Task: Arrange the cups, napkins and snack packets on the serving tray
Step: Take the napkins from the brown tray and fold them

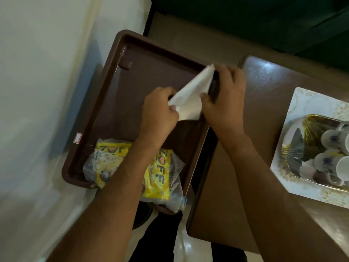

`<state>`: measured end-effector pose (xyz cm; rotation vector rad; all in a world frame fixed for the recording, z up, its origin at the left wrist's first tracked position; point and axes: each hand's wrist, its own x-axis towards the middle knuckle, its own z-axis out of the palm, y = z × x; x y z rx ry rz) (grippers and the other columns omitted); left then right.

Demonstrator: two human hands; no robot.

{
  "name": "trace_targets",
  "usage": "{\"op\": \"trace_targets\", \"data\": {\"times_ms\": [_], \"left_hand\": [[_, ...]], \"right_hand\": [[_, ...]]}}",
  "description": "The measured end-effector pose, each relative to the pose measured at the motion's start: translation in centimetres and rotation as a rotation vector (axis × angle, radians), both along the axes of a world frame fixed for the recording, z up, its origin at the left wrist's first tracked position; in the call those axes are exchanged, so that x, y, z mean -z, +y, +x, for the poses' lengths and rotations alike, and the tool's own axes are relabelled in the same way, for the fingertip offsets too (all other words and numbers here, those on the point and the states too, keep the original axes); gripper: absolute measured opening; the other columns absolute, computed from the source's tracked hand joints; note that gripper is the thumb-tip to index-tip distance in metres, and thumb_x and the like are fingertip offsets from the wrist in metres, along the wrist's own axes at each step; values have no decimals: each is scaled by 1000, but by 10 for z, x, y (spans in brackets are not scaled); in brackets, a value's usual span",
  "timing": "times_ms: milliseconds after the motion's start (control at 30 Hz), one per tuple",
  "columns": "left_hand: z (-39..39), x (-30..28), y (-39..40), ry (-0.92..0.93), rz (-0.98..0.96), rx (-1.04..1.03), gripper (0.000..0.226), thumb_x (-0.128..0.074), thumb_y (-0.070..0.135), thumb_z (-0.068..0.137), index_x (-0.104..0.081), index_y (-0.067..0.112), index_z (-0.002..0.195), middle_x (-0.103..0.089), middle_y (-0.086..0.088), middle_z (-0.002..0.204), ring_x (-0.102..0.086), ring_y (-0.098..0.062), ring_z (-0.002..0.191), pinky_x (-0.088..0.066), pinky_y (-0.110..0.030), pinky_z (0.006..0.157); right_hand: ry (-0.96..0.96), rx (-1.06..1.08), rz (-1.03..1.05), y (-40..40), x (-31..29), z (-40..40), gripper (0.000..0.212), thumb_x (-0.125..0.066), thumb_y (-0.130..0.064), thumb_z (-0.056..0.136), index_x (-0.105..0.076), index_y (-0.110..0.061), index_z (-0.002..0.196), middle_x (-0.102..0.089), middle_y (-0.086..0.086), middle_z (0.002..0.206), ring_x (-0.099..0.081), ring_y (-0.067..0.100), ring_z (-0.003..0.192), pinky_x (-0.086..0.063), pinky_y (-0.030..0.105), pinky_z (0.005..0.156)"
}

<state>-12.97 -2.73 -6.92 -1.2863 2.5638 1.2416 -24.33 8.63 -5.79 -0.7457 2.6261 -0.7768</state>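
A brown serving tray (117,91) lies in front of me. Over its right half I hold a white napkin (190,99) between both hands. My left hand (159,114) pinches its lower left corner, and my right hand (224,99) grips its right side near the tray's rim. Two yellow snack packets (156,178) in clear wrapping rest at the near end of the tray, partly hidden by my left forearm. White cups (332,150) with blue marks stand on a patterned tray (302,103) at the far right.
The patterned tray sits on a brown table (264,87) to the right of the serving tray. A white surface (37,72) stretches along the left. A dark green seat (245,19) lies beyond. My dark trouser legs and pale floor show below.
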Motion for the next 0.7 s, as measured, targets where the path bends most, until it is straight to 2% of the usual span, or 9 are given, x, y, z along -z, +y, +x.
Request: {"op": "trace_targets", "data": {"times_ms": [33,100,200,267,333,433,500,567,700], "left_hand": [[1,-3,-2,45,82,-63,34,-66,-4,90,-71,15,117,-72,1,115,-69,-17,107,-57,-27,87],[3,-13,-4,159,338,-181,43,-66,-8,91,-68,22,121,-72,14,113,-70,-4,106,-59,-17,86],[2,-23,0,273,634,-261,54,-67,-12,92,-63,21,134,-77,5,124,-73,-12,117,-63,-32,93],[-1,-28,6,294,713,-243,58,-68,-13,91,-60,19,139,-76,0,127,-74,-16,119,-64,-39,95],[-6,-32,21,296,754,-238,57,-71,-8,92,-58,16,142,-77,-2,127,-75,-18,118,-65,-38,94],[-14,-37,37,328,851,-363,30,-68,19,103,-66,14,133,-80,0,119,-78,-18,110,-65,-36,90],[-22,-42,51,302,842,-425,24,-60,34,107,-74,19,120,-82,3,113,-79,-15,105,-66,-35,88],[-34,-44,74,261,758,-429,20,-62,33,107,-75,21,116,-80,4,113,-78,-15,105,-66,-38,92],[-54,-51,119,266,715,-420,20,-69,19,102,-72,19,122,-81,6,110,-79,-12,101,-67,-37,90]], "right_hand": [[-81,86,-102,2,-3,3,71,-77,-18,90,-44,-13,152,-44,10,150,-45,20,139,-43,18,109],[-266,226,-276,6,-9,7,70,-74,-26,95,-40,-16,155,-48,6,150,-55,17,132,-53,26,107],[-440,300,-409,15,-17,11,65,-71,-28,99,-39,-19,154,-59,-2,139,-65,12,121,-63,30,95],[-468,280,-465,22,-21,10,61,-70,-22,99,-41,-16,152,-62,-17,124,-68,3,111,-63,22,85],[-448,250,-490,35,-22,6,54,-69,-12,99,-46,-11,148,-64,-28,111,-70,-6,102,-60,15,77],[-390,188,-474,52,-25,1,49,-69,-5,96,-52,-11,141,-64,-39,107,-68,-10,101,-59,14,76],[-375,165,-474,64,-31,-2,55,-70,-4,94,-51,-10,145,-59,-34,120,-63,-10,108,-58,13,84],[-354,154,-483,86,-36,-8,59,-67,0,94,-50,-12,149,-56,-18,135,-59,-9,118,-56,14,92],[-392,157,-546,129,-43,-15,46,-60,2,98,-61,-13,141,-63,-2,143,-61,10,130,-60,36,102]]}}
